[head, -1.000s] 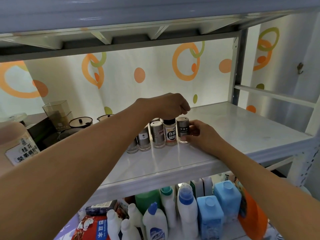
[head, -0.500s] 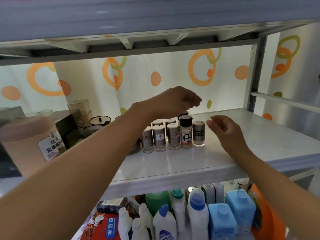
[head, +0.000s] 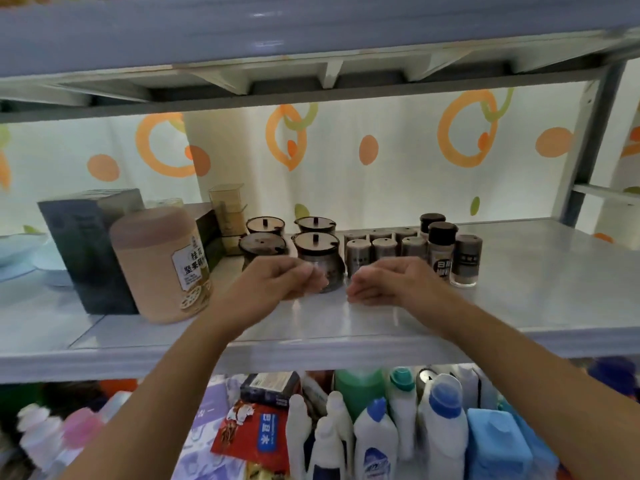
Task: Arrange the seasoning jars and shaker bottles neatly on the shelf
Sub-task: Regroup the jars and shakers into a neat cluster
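Observation:
Several small metal-capped shaker bottles (head: 385,247) stand in two rows on the white shelf (head: 540,292), with two black-capped pepper bottles (head: 441,244) and a grey shaker (head: 467,259) at their right end. Left of them, several dark-lidded glass seasoning jars (head: 316,249) form a block. My left hand (head: 277,282) hovers in front of the front jars, fingers loosely curled, holding nothing. My right hand (head: 391,282) hovers in front of the front shakers, fingers relaxed, empty. The hands hide the lower parts of the front jars and shakers.
A large peach-coloured canister (head: 162,265) and a dark box (head: 86,247) stand at the left, with clear plastic containers (head: 228,213) behind. Plates (head: 20,251) sit far left. The shelf below holds cleaning bottles (head: 443,427) and packets. A shelf board (head: 311,36) hangs close overhead.
Both hands have let go of the shakers and drawn back toward the shelf's front edge. The view has shifted left, bringing the jars and canister into sight.

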`<control>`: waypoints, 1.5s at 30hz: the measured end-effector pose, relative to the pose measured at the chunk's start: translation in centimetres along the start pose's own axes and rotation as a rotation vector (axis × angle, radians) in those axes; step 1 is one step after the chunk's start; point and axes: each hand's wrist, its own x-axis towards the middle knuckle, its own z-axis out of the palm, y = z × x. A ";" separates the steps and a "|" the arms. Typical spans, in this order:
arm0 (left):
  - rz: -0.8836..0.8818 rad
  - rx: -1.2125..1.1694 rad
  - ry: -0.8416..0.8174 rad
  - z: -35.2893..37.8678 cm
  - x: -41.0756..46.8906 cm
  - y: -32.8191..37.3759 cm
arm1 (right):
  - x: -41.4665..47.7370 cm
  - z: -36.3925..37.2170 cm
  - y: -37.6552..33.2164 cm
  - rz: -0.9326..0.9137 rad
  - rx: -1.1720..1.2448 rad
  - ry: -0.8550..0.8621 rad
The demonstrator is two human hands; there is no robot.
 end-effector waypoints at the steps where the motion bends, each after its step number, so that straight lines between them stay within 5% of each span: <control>1: -0.008 0.024 -0.013 -0.5 0.0 -0.9 | 0.7 0.6 0.4 0.042 0.033 -0.024; 12: -0.159 -0.307 -0.028 -3.2 1.4 -5.9 | 5.4 4.3 2.1 0.085 0.122 -0.030; 24: -0.125 -0.282 -0.053 -2.9 1.8 -6.3 | 5.7 3.9 2.4 0.076 0.135 -0.029; 30: -0.045 -0.216 -0.210 0.7 2.7 -4.1 | 2.1 -1.9 1.9 0.117 -0.004 -0.147; 45: -0.038 -0.413 -0.439 8.9 8.9 -1.3 | -1.0 -14.6 2.5 0.199 0.134 -0.213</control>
